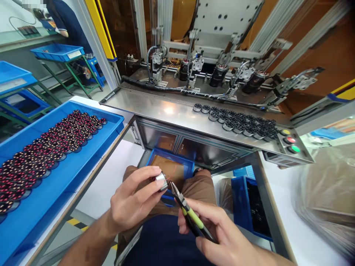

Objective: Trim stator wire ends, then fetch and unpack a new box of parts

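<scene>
Above the brown-trousered lap (pixel 201 188), the left hand (pixel 133 201) pinches a short, silver-sided round part (pixel 162 181), while the right hand (pixel 222 226) grips black-and-green pliers (pixel 195 218), tips just beside it. Beyond, black-and-silver round parts (pixel 244 123) crowd the right of a shiny metal ledge (pixel 155 107); a blue plastic tray (pixel 93 147) of red-and-black round pieces (pixel 61 138) stands at left, and a brown-lined blue plastic bin (pixel 189 169) sits below.
</scene>
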Demonstrator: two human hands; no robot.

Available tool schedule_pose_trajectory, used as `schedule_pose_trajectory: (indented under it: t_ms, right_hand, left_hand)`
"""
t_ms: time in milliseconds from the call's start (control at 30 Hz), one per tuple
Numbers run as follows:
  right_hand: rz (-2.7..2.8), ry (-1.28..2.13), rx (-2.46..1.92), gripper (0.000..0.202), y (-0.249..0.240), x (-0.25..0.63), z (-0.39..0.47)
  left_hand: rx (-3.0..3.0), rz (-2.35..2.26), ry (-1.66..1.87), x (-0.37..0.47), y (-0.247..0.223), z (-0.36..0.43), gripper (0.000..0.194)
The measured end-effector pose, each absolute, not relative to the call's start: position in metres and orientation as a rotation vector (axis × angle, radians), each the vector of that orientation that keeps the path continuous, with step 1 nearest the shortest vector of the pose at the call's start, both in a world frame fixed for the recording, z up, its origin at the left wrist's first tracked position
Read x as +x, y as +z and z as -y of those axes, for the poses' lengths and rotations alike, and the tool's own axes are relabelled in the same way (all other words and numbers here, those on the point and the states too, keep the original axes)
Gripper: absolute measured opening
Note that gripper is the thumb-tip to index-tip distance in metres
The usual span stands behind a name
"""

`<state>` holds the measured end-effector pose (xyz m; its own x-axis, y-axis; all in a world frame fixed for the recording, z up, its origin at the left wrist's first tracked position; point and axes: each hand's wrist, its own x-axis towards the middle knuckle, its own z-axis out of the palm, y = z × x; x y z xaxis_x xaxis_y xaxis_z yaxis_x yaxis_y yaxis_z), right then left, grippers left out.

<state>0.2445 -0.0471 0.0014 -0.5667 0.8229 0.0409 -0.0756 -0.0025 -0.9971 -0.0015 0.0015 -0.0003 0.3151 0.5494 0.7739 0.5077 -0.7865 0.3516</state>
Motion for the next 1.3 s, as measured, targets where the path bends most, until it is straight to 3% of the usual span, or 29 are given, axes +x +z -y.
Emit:
schedule_pose_trajectory:
  t_ms: [233, 867, 967, 1100, 1200, 1300]
  right_hand:
    - [1.585, 1.639, -0.758, 0.083, 0.003, 0.242, 0.046]
    - [1.568, 1.693, -0.885, 0.063, 0.006, 0.236, 0.042]
    - [1.595, 1.692, -0.946, 0.05, 0.013, 0.234, 0.038]
    - [1.692, 1.593, -1.056, 0.016, 0.02, 0.23, 0.032]
    - [1.619, 1.627, -1.098, 0.011, 0.02, 0.232, 0.031]
    - [1.538, 1.691, -1.088, 0.019, 0.018, 0.237, 0.033]
  left_hand:
    - [2.309, -0.803, 1.597, 0.003, 0.009, -0.007, 0.067]
    - [2.218, -0.735, 1.6, 0.002, 0.005, -0.006, 0.076]
    - [2.218, -0.736, 1.587, 0.001, 0.003, -0.005, 0.076]
    - [2.222, -0.755, 1.59, 0.003, 0.003, -0.006, 0.074]
    - [2.225, -0.787, 1.608, 0.002, 0.002, -0.005, 0.072]
    - [2.211, -0.825, 1.608, -0.001, -0.001, -0.003, 0.072]
